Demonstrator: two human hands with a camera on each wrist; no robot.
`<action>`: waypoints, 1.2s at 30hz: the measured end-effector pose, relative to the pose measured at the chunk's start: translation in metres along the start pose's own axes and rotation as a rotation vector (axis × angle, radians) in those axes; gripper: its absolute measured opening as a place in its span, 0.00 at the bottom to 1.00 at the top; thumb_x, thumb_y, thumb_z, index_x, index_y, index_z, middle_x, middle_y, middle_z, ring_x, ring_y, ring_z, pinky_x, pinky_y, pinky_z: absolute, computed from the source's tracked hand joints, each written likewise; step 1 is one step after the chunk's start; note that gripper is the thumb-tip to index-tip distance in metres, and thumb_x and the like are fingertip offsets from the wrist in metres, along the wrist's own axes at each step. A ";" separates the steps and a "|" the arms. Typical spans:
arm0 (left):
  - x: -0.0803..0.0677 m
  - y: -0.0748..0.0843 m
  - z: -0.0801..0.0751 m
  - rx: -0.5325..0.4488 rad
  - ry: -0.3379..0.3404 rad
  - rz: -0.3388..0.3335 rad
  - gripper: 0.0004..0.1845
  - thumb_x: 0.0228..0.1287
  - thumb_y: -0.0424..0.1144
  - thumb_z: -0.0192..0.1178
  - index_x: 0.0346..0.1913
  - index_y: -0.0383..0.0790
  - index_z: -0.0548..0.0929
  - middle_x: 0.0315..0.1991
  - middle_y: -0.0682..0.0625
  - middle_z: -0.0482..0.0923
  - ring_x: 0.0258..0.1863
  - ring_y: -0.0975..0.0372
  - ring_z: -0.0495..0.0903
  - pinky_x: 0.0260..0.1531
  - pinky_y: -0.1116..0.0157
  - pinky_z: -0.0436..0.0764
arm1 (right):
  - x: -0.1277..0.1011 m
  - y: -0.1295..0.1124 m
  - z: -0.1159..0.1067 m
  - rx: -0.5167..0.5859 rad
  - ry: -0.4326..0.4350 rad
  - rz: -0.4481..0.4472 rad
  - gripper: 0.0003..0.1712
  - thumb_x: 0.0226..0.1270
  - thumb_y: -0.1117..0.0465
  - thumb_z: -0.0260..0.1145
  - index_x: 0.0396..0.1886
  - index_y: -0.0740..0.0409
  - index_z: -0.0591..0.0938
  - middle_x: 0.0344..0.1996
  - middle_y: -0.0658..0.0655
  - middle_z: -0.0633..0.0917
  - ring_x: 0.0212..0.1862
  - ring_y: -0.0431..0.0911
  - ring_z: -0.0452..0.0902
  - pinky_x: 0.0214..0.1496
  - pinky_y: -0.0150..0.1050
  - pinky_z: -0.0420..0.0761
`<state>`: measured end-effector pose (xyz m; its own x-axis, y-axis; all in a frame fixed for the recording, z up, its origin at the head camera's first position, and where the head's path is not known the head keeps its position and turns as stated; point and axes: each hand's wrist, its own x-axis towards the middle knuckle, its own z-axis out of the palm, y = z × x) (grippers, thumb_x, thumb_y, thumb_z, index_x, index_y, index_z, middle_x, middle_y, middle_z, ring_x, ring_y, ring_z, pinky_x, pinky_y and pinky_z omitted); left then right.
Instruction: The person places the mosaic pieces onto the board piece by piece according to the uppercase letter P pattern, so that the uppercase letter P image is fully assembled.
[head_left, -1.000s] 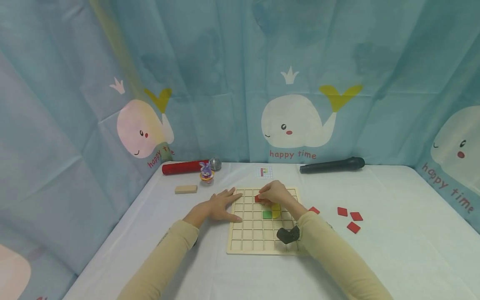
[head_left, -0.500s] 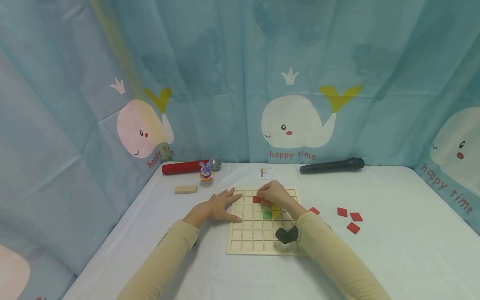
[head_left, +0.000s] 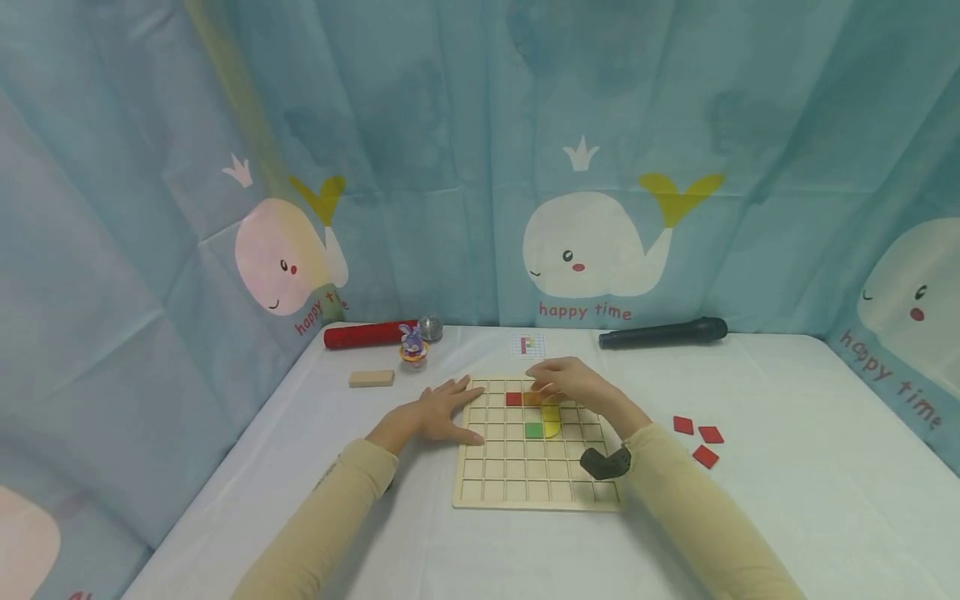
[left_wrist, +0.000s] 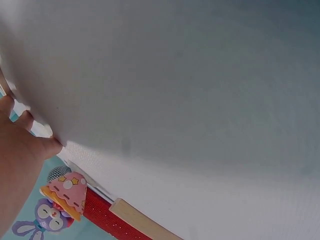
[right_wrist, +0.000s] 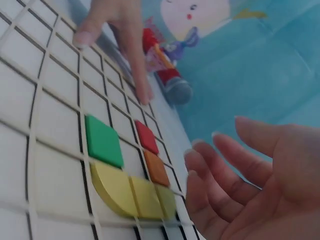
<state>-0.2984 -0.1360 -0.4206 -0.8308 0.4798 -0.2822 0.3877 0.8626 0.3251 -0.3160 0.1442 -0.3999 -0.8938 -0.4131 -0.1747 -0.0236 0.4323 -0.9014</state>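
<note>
A white cloth-covered table (head_left: 750, 500) carries a pale wooden grid board (head_left: 517, 475) of square cells. The left hand (head_left: 438, 412) lies flat, fingers spread and straight, with its fingertips (right_wrist: 82, 37) pressing on the board's left edge and the palm on the cloth. The right hand (head_left: 566, 383) hovers over the board's far side, relaxed and holding nothing; the right wrist view shows its fingers (right_wrist: 210, 175) loosely parted and slightly bent. Just below those fingers sit a small square orange tile (right_wrist: 157, 168) and, beside it, a red square tile (right_wrist: 146, 136), each seated in its own cell. Nearer the wrist lie a yellow half-round piece (right_wrist: 130, 192) spanning several cells and a green square tile (right_wrist: 103, 140) touching it. Three loose red tiles (head_left: 697, 435) lie on the cloth, well to the right of the fingers.
</note>
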 end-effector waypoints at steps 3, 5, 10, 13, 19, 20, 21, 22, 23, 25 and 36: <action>0.000 0.000 0.000 -0.005 0.001 0.005 0.49 0.56 0.67 0.61 0.77 0.54 0.55 0.78 0.48 0.42 0.75 0.50 0.40 0.68 0.41 0.40 | -0.005 0.004 -0.009 0.007 -0.019 0.010 0.28 0.73 0.47 0.58 0.62 0.63 0.76 0.49 0.59 0.82 0.53 0.52 0.78 0.59 0.48 0.75; 0.001 0.000 0.001 -0.009 0.002 0.006 0.49 0.56 0.67 0.61 0.77 0.54 0.55 0.78 0.48 0.42 0.75 0.51 0.40 0.68 0.41 0.40 | -0.009 0.007 -0.016 0.005 -0.033 0.013 0.28 0.73 0.48 0.57 0.62 0.63 0.75 0.50 0.60 0.81 0.54 0.53 0.77 0.59 0.49 0.74; 0.003 0.000 0.001 -0.012 0.002 0.008 0.50 0.55 0.68 0.62 0.77 0.55 0.55 0.78 0.49 0.42 0.75 0.51 0.39 0.69 0.42 0.40 | -0.023 0.015 -0.037 0.016 -0.052 0.011 0.26 0.75 0.53 0.55 0.65 0.64 0.72 0.54 0.63 0.80 0.56 0.55 0.76 0.61 0.51 0.73; 0.004 0.000 0.001 -0.003 0.002 0.005 0.50 0.54 0.68 0.61 0.77 0.54 0.55 0.78 0.48 0.42 0.75 0.51 0.40 0.69 0.42 0.41 | -0.031 0.021 -0.050 0.010 -0.036 0.007 0.27 0.75 0.54 0.55 0.66 0.66 0.71 0.55 0.65 0.79 0.57 0.56 0.75 0.61 0.52 0.73; 0.004 -0.001 0.000 0.003 0.009 0.021 0.50 0.55 0.67 0.62 0.77 0.52 0.55 0.77 0.46 0.43 0.75 0.49 0.41 0.68 0.40 0.42 | -0.044 0.030 -0.069 -0.016 -0.006 -0.001 0.29 0.75 0.49 0.56 0.65 0.65 0.72 0.56 0.64 0.78 0.58 0.57 0.75 0.61 0.52 0.72; 0.004 -0.001 0.000 0.004 0.011 0.025 0.50 0.55 0.67 0.62 0.77 0.52 0.55 0.77 0.46 0.43 0.75 0.49 0.41 0.67 0.39 0.42 | -0.045 0.032 -0.071 -0.018 -0.002 -0.001 0.29 0.75 0.49 0.56 0.65 0.65 0.72 0.56 0.63 0.78 0.58 0.57 0.75 0.61 0.52 0.72; 0.004 -0.001 0.000 0.005 0.012 0.028 0.50 0.56 0.67 0.62 0.77 0.52 0.55 0.77 0.45 0.43 0.75 0.49 0.41 0.67 0.39 0.42 | -0.047 0.034 -0.072 -0.027 -0.004 -0.007 0.29 0.75 0.49 0.56 0.65 0.65 0.72 0.56 0.64 0.78 0.58 0.57 0.75 0.61 0.52 0.72; 0.003 -0.002 0.000 0.006 0.014 0.029 0.50 0.56 0.67 0.62 0.77 0.52 0.55 0.77 0.45 0.43 0.75 0.49 0.41 0.67 0.39 0.42 | -0.048 0.036 -0.074 -0.037 -0.004 -0.011 0.28 0.75 0.50 0.55 0.65 0.65 0.72 0.57 0.64 0.78 0.58 0.57 0.75 0.61 0.52 0.72; 0.003 -0.002 0.000 0.007 0.013 0.031 0.50 0.56 0.67 0.62 0.77 0.52 0.55 0.77 0.45 0.43 0.75 0.48 0.41 0.67 0.39 0.42 | -0.050 0.038 -0.075 -0.045 -0.003 -0.011 0.28 0.75 0.50 0.55 0.65 0.65 0.72 0.57 0.64 0.78 0.58 0.57 0.75 0.61 0.52 0.72; 0.003 -0.001 0.000 0.006 0.013 0.032 0.50 0.56 0.67 0.62 0.77 0.52 0.55 0.77 0.45 0.43 0.75 0.48 0.42 0.67 0.39 0.43 | -0.053 0.041 -0.076 -0.057 0.004 -0.002 0.28 0.75 0.50 0.56 0.65 0.65 0.72 0.57 0.63 0.78 0.58 0.56 0.75 0.61 0.52 0.73; 0.003 -0.001 0.001 0.006 0.009 0.014 0.50 0.55 0.67 0.62 0.77 0.53 0.55 0.77 0.46 0.43 0.75 0.49 0.42 0.67 0.39 0.42 | -0.073 0.053 -0.080 -0.209 0.054 0.072 0.28 0.71 0.47 0.60 0.65 0.55 0.74 0.52 0.55 0.81 0.50 0.50 0.77 0.52 0.59 0.73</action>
<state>-0.3011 -0.1350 -0.4227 -0.8289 0.4901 -0.2697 0.4015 0.8570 0.3232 -0.2883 0.2615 -0.4036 -0.9191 -0.3342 -0.2089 -0.0464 0.6182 -0.7846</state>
